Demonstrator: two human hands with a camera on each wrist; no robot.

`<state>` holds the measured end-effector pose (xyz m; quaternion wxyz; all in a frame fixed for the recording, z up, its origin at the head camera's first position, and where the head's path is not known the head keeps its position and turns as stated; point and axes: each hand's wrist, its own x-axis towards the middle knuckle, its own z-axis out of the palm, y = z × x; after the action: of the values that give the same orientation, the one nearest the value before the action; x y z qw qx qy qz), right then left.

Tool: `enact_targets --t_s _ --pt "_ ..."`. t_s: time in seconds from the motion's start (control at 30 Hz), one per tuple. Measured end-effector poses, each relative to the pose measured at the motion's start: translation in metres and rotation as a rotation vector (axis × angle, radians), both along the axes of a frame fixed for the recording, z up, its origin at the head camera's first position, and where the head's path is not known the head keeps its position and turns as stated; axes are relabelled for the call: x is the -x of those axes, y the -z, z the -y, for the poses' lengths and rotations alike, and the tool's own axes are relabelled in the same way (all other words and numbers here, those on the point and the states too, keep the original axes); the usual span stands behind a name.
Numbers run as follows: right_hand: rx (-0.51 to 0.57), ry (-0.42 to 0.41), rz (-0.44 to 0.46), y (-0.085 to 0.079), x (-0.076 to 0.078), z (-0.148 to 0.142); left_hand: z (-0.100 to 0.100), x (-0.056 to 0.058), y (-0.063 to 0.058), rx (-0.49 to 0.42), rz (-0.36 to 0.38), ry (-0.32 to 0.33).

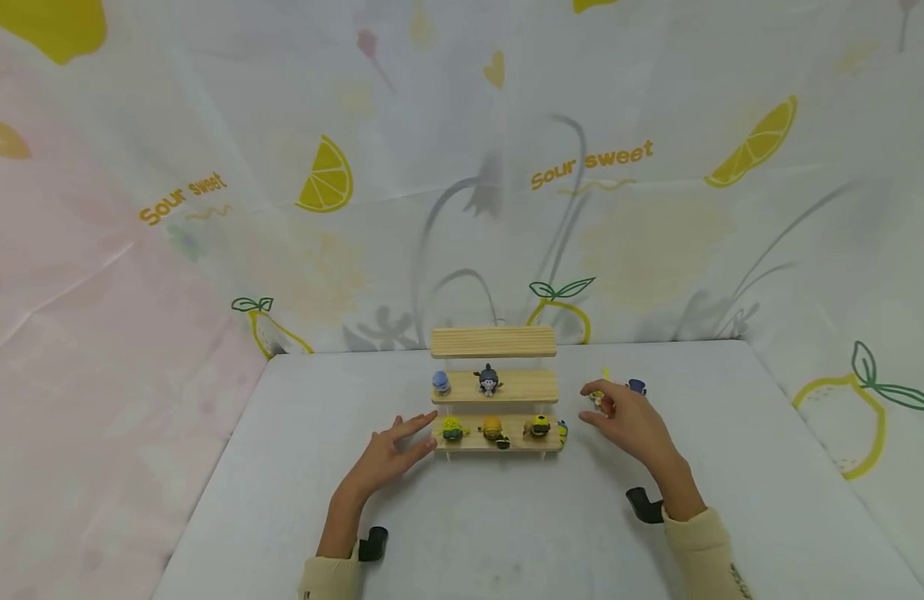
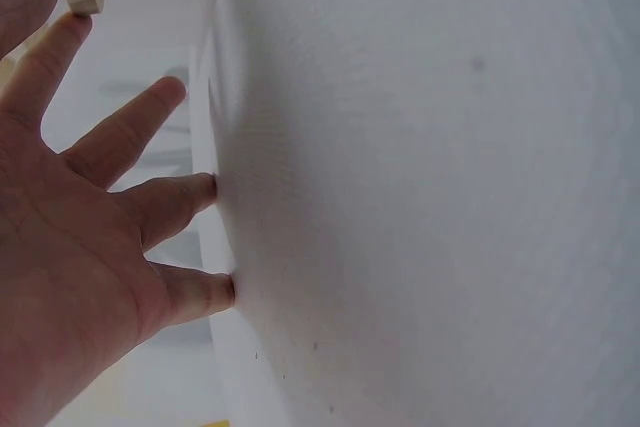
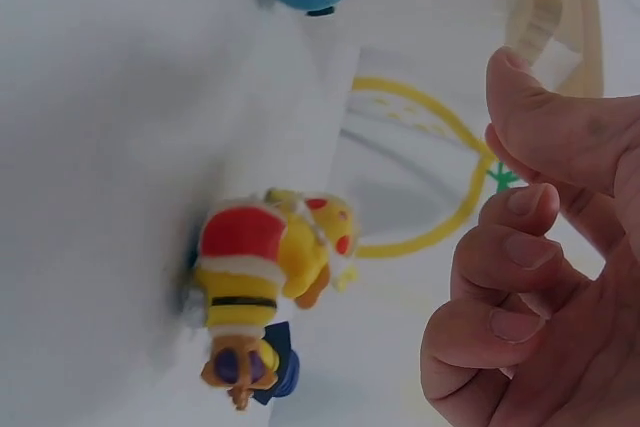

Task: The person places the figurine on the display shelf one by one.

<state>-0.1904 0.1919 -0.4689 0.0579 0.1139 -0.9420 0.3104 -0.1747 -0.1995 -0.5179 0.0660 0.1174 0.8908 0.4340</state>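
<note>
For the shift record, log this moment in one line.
Left hand: touching wooden shelf | Right hand: empty, near loose figurines | Middle tier, bottom tier: hold shelved figurines

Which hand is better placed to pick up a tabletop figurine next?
Likely the right hand: it hovers near the tabletop figurines, empty; the left hand is at the opposite end of the shelf.
</note>
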Motion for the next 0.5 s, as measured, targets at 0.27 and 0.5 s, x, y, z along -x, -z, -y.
enact_targets --t_s 0.27,0.5 --pt "-0.048 0.015 0.067 0.005 -0.003 -0.015 -0.001 -0.001 0.000 -0.006 0.009 0.003" --pt "-0.099 0.019 0.143 0.008 -0.006 -0.027 0.000 -0.001 0.000 0.005 0.015 -0.001"
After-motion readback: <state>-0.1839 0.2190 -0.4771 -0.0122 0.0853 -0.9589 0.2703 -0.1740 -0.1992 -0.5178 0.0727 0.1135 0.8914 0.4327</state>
